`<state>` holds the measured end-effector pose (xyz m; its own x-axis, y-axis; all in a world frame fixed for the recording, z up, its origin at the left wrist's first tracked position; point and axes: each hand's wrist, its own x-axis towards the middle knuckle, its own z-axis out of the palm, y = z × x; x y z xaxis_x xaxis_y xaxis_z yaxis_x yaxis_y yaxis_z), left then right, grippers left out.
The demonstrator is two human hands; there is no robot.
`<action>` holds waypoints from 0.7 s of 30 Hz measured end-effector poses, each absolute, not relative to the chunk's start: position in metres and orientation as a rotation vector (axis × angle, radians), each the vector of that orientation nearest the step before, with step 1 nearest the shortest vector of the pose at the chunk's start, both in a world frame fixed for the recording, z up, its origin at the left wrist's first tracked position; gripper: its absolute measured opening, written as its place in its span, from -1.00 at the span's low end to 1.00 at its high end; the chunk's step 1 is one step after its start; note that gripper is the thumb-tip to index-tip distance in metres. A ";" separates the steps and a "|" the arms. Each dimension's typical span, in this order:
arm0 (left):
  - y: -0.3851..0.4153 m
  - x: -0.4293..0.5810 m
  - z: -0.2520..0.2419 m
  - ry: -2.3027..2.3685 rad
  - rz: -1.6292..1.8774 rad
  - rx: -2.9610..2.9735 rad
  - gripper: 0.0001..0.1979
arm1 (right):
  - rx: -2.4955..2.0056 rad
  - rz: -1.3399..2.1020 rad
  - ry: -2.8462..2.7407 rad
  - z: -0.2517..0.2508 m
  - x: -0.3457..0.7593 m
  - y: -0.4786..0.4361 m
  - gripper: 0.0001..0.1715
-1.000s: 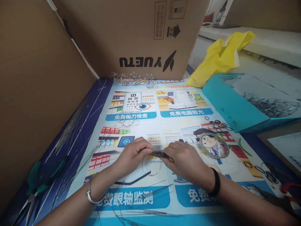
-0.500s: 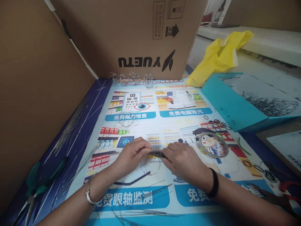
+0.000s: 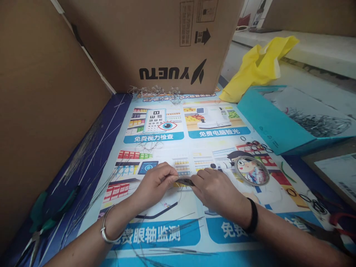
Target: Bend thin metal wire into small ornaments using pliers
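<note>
My left hand (image 3: 159,181) is closed in a pinch at the end of a thin wire loop (image 3: 166,204), which hangs faintly below the fingers with small bead-like bits at its bottom. My right hand (image 3: 213,185) is wrapped round a dark, narrow tool (image 3: 185,181) that looks like pliers; most of it is hidden under the fingers. Its tip reaches left to my left fingertips. Both hands are just above the printed poster (image 3: 191,207). Right of them lies a roll of clear tape (image 3: 267,178).
Green-handled pliers (image 3: 39,222) and loose wires (image 3: 83,148) lie left. Black rings (image 3: 291,192) and red-handled pliers (image 3: 338,222) are right. Behind stand a cardboard box (image 3: 167,44), a yellow cloth (image 3: 256,70) and a teal box (image 3: 272,126) holding metal pieces. Wire loops (image 3: 175,94) lie at the back.
The wire loop below my fingers has shifted and shows less clearly. The dark tool has turned slightly; both hands stay almost in place.
</note>
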<state>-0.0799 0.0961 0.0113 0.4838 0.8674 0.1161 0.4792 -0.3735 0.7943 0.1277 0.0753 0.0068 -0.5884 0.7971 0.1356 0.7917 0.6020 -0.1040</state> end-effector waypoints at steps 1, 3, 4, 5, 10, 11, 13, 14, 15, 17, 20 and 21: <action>0.096 -0.080 0.011 1.120 0.702 2.009 -0.84 | -1.342 0.051 -2.650 0.007 0.128 0.076 -0.87; 0.097 -0.080 0.011 1.157 0.717 1.967 -0.85 | -1.363 0.051 -2.625 0.007 0.129 0.077 -0.86; 0.097 -0.080 0.010 1.179 0.726 1.939 -0.85 | -1.377 0.046 -2.609 0.007 0.129 0.077 -0.85; 0.098 -0.080 0.009 1.200 0.730 1.909 -0.85 | -1.389 0.042 -2.595 0.007 0.129 0.078 -0.84; 0.099 -0.081 0.005 1.241 0.723 1.808 -0.83 | -1.434 0.062 -2.578 0.007 0.130 0.079 -0.84; 0.099 -0.081 0.005 1.236 0.724 1.799 -0.83 | -1.439 0.073 -2.579 0.007 0.130 0.079 -0.84; 0.099 -0.080 0.005 1.224 0.728 1.789 -0.84 | -1.451 0.092 -2.576 0.008 0.130 0.079 -0.84; 0.099 -0.080 0.005 1.222 0.730 1.787 -0.85 | -1.454 0.102 -2.576 0.008 0.130 0.079 -0.84; 0.099 -0.079 0.006 1.223 0.731 1.783 -0.86 | -1.455 0.110 -2.578 0.008 0.129 0.078 -0.83; 0.098 -0.078 0.007 1.241 0.739 1.758 -0.86 | -1.458 0.121 -2.584 0.009 0.129 0.077 -0.81; 0.097 -0.078 0.008 1.277 0.747 1.681 -0.86 | -1.469 0.119 -2.585 0.011 0.128 0.075 -0.81; 0.096 -0.078 0.008 1.282 0.744 1.660 -0.85 | -1.472 0.116 -2.583 0.011 0.128 0.075 -0.81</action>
